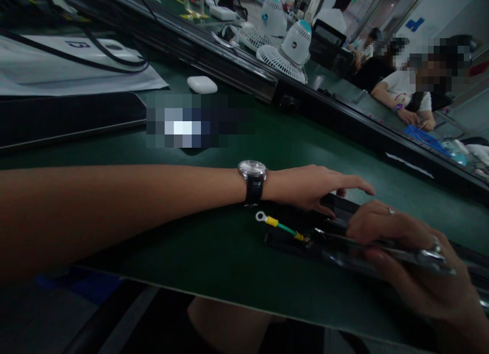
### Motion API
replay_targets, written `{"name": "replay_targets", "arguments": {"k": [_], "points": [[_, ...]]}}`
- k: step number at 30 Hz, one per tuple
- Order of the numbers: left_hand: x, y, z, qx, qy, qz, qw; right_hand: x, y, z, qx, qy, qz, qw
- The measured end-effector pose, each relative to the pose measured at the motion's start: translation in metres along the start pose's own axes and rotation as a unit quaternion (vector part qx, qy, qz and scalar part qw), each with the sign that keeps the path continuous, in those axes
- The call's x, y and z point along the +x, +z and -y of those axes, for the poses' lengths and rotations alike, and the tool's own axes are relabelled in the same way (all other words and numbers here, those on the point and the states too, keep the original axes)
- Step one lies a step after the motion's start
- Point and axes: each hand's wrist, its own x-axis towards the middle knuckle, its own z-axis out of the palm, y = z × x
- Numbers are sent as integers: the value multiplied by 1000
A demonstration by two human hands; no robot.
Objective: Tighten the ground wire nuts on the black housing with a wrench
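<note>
My left hand [309,186], with a watch [252,171] on its wrist, reaches over a long black part [280,242], index finger stretched out and thumb apart. My right hand [416,257] wears rings and grips a slim silver metal tool [405,253]; blur hides its exact kind. The tool's tip lies at the black part, close to a short green-and-yellow wire [286,228]. This wire ends in a ring terminal [261,217], which sticks out to the left. My right fingers hide some of the black part.
A black rail [305,102] runs along the back of the green table [214,257]. Left of my hands lie a white case [202,84], a black slab [69,117] and papers [49,74] crossed by cables. Beyond the rail stand white fans [294,48]; co-workers sit farther right.
</note>
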Motion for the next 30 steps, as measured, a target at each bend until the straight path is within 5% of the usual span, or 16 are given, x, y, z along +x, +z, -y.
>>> {"name": "replay_targets", "arguments": {"k": [16,23,30], "points": [[4,-2,4,20,-5,15,1000,7,3,3,-75,16,15,997],[4,-2,4,29,-1,11,1000,7,9,7,-128,62,-118,983],[4,-1,2,42,4,4,999,10,20,13,-134,52,-125,982]]}}
